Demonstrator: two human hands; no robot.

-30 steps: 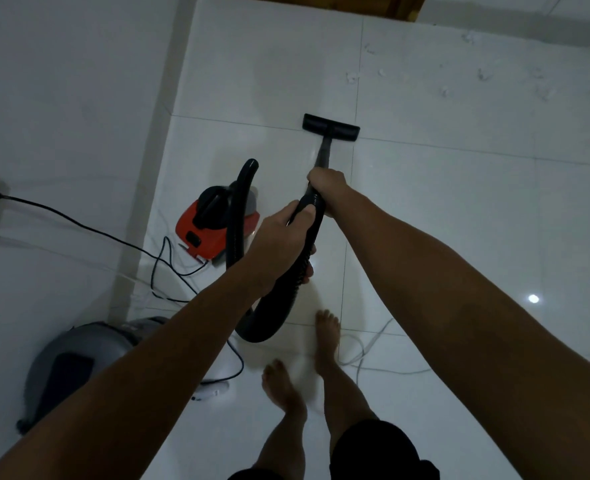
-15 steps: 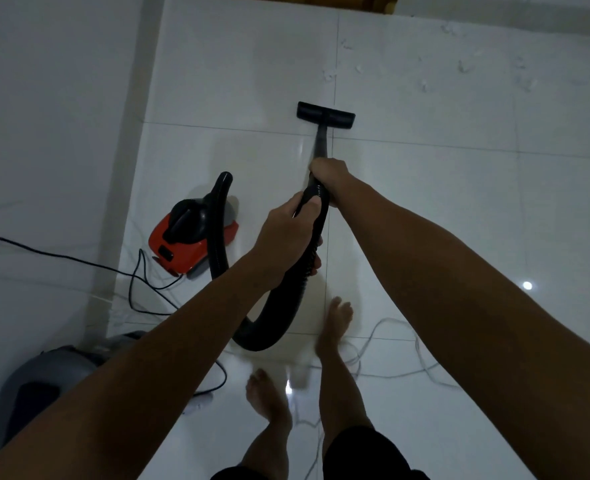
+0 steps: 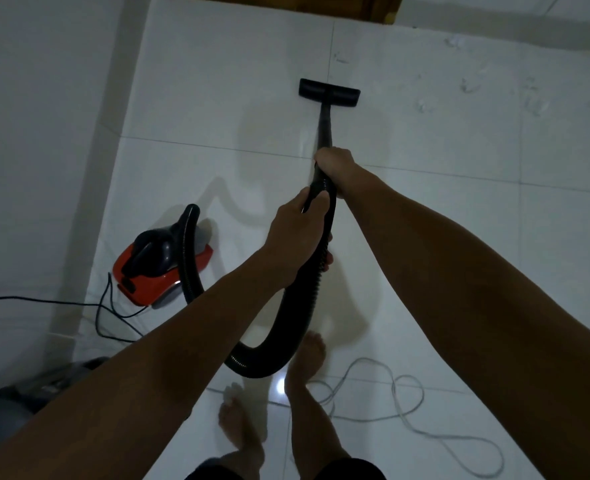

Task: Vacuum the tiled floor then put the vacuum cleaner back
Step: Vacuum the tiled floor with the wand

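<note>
Both hands are clamped on the vacuum's black tube. The right hand grips the stiff wand low, toward twelve o'clock, and the left hand closes round the ribbed hose just behind it, the two almost touching. The nozzle lies flat on the white floor ahead of the person. Scraps of litter lie scattered at about one o'clock, well apart from it.

The wand looks rigid and light, so it should steer well from where the right hand sits. The hose is soft and bends in a deep loop down by the bare feet, so it gives no push and only trails. The red vacuum sits at about nine o'clock beside the wall, its black cord running off to the left. It looks small enough to drag by the hose, though a hard tug could tip it. A pale cable coils on the tiles at about four o'clock, close to the feet, and could snag a step.
</note>
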